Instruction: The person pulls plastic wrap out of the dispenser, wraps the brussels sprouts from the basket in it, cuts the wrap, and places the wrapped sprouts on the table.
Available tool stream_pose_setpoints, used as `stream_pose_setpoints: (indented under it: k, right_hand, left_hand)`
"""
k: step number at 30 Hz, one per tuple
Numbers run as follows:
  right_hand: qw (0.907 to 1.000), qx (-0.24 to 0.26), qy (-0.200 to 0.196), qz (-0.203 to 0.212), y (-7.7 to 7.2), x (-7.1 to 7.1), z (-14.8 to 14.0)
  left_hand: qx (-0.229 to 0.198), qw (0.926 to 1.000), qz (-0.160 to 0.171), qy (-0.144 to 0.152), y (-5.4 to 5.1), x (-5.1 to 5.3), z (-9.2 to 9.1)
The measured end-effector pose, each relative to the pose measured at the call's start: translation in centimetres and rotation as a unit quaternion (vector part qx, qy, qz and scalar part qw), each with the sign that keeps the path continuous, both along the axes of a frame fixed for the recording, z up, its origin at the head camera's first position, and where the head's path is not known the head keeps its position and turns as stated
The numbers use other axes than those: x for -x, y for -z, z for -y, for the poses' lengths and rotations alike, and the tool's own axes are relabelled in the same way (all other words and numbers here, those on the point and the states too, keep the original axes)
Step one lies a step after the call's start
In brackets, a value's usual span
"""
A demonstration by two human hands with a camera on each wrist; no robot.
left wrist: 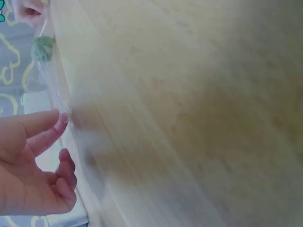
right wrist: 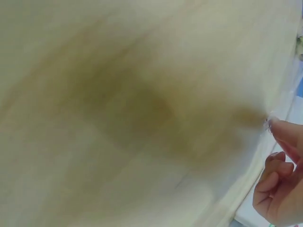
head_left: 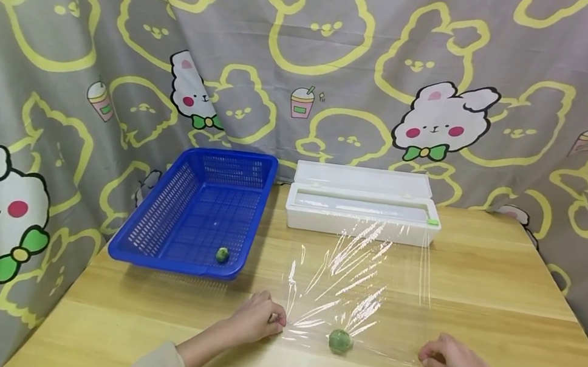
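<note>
A sheet of cling film (head_left: 353,282) stretches forward over the table from a white cling film box (head_left: 363,225) at the back. Its near left corner is pinched between thumb and finger of my left hand (head_left: 258,318); the left wrist view shows that hand (left wrist: 40,161) with the other fingers curled loosely. The near right corner is pinched by my right hand (head_left: 461,366), seen also at the edge of the right wrist view (right wrist: 281,175). Between the hands, at the film's near edge, lies a round green Brussels sprout (head_left: 341,341). Whether it is above or below the film I cannot tell.
To the left stands a blue plastic basket (head_left: 120,251) with another small sprout (head_left: 222,254) in its near right corner. The box's lid (head_left: 363,180) is raised, and a green slider (head_left: 433,222) sits at its right end. A patterned curtain (head_left: 343,49) hangs behind the wooden table (head_left: 506,295).
</note>
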State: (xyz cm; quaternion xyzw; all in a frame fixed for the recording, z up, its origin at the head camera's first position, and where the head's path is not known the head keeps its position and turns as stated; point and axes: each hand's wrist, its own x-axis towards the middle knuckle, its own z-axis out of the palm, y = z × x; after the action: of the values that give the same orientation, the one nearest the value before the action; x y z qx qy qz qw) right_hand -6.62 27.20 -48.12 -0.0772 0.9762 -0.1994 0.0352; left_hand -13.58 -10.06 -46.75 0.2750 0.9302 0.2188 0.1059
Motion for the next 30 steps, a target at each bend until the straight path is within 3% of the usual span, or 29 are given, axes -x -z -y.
stream_pose_setpoints:
  k: [4, 7, 15, 19, 22, 27, 30]
  right_hand:
    - [0.9992, -0.037, 0.0, -0.016, -0.3, -0.1, 0.5]
    - [0.9979, -0.062, 0.004, -0.021, -0.3, -0.3, 0.9]
    - [0.9986, -0.047, 0.02, -0.016, -0.1, -0.8, 1.1]
    - [0.999, -0.041, 0.017, 0.003, -0.1, -0.7, 0.8]
    - [0.9988, -0.039, 0.015, 0.026, -0.2, -0.6, 0.5]
    - [0.9983, -0.031, 0.014, 0.048, -0.4, -0.5, 0.2]
    - [0.9982, -0.034, 0.012, 0.048, -0.5, -0.4, 0.2]
  left_hand:
    - [-0.012, 0.9995, 0.027, -0.005, -0.2, 0.0, -0.3]
    - [-0.001, 0.9996, 0.026, -0.006, -0.1, 0.1, -0.5]
    - [0.034, 0.9988, 0.034, -0.009, -0.3, 1.1, -0.7]
    - [0.042, 0.9989, 0.019, -0.012, -0.7, 1.6, -1.3]
    - [0.02, 0.9998, 0.003, 0.008, -1.0, 1.5, -2.6]
    - [-0.016, 0.9953, -0.042, 0.085, -1.1, 0.8, -5.7]
    - [-0.013, 0.9918, -0.053, 0.116, -1.0, 0.3, -7.0]
